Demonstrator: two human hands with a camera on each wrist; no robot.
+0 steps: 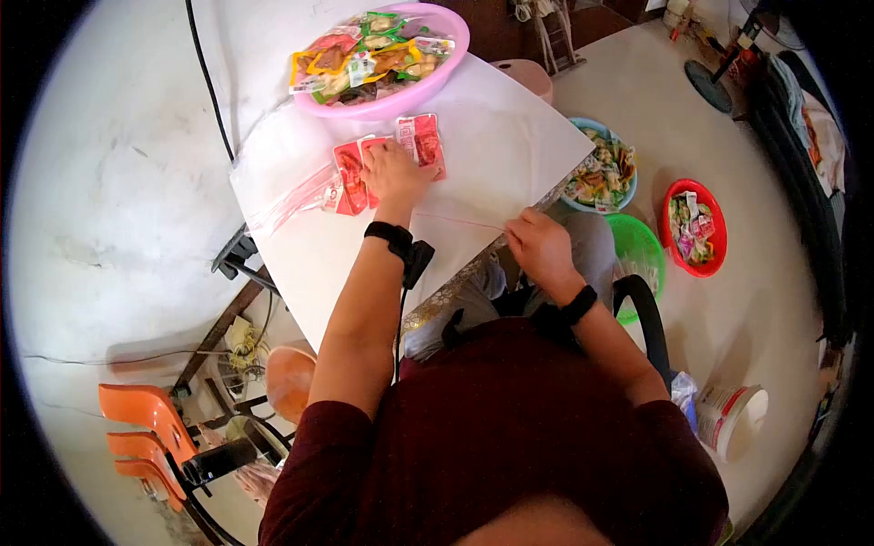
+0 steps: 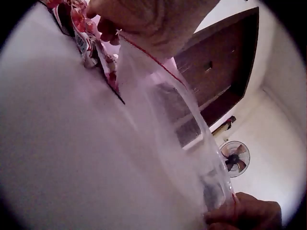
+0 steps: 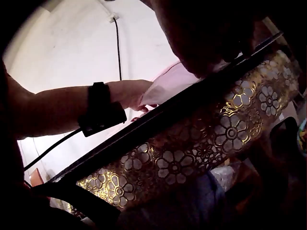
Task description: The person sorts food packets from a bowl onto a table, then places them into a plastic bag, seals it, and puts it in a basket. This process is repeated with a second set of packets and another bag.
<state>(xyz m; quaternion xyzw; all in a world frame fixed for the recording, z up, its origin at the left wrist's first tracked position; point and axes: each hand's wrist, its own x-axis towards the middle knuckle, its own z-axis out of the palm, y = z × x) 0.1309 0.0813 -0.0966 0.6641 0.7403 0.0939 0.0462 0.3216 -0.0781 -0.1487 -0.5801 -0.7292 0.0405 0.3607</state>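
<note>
A clear zip bag (image 2: 168, 110) with a red line along its mouth stretches between both hands above the white table (image 1: 510, 136). My left hand (image 1: 396, 176) pinches one corner of it, beside red-and-white food packets (image 1: 348, 177). Another such packet (image 1: 421, 141) lies just beyond the fingers. At the table's near edge, my right hand (image 1: 543, 247) pinches the other end of the bag's mouth. In the left wrist view the bag's mouth bows out between the hands. Several flat clear bags (image 1: 296, 198) with red lines lie left of the packets.
A pink basin (image 1: 378, 111) heaped with packaged food stands at the table's far end. On the floor to the right are blue (image 1: 635, 189), green (image 1: 651, 246) and red (image 1: 719, 227) basins. A white bucket (image 1: 733, 423) lies behind the chair; orange chairs (image 1: 150, 414) stand at left.
</note>
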